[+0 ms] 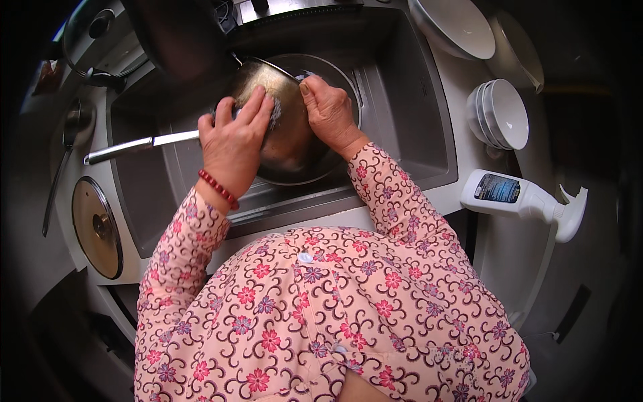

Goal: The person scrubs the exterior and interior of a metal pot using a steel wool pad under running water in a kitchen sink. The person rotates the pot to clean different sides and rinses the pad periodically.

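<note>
A metal saucepan (289,135) with a browned, stained outer wall is tilted over on its side in the sink. My right hand (329,108) grips its rim, thumb on the near side. Against the pot's wall my left hand (233,135) presses a grey scouring pad (275,113), mostly hidden under the fingers. A long silver handle (143,145) runs leftward from behind my left hand; where it joins is covered. Beneath the saucepan lies a wide round vessel or lid (346,75), only its rim plainly showing.
The grey sink (402,90) surrounds the work. On the right stand a large white bowl (459,25), stacked small bowls (507,114) and a white spray bottle (532,203). A glass lid (98,228) and a ladle (70,133) lie left. A dark blurred object (176,35) hangs upper left.
</note>
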### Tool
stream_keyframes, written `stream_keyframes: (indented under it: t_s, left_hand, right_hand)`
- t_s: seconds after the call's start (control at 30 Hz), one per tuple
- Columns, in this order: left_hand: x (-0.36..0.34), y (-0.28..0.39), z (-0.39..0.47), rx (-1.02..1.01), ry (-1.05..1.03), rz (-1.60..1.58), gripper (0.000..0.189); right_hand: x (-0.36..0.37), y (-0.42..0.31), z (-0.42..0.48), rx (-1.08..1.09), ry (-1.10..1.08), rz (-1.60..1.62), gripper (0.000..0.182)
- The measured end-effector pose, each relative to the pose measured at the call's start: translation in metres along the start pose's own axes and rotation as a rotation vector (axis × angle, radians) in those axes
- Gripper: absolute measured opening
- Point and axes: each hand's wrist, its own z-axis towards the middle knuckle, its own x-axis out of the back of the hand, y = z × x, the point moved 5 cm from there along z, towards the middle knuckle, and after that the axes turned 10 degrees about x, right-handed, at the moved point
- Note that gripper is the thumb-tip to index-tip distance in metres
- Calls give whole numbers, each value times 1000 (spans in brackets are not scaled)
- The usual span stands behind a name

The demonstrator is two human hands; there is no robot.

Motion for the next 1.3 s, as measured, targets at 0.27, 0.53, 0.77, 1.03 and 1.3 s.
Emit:
stream_keyframes:
  t_s: [0.27,0.53,0.77,1.03,1.3]
  left_hand:
    - [-3,4,-11,-25,20,-27,41]
    - [-25,-7,41,240,-136,-194,65]
    - [-20,21,18,103,-7,-73,60]
    - [-18,21,17,103,13,-78,57]
    - [-31,-29,35,315,-156,-266,62]
  right_hand:
    - [4,6,-5,2,13,-43,17]
    - [5,13,4,-89,-11,191,22]
    - [0,19,5,-86,12,272,23]
    - [-5,16,2,-107,-21,162,22]
    - [-7,12,2,-63,-24,153,22]
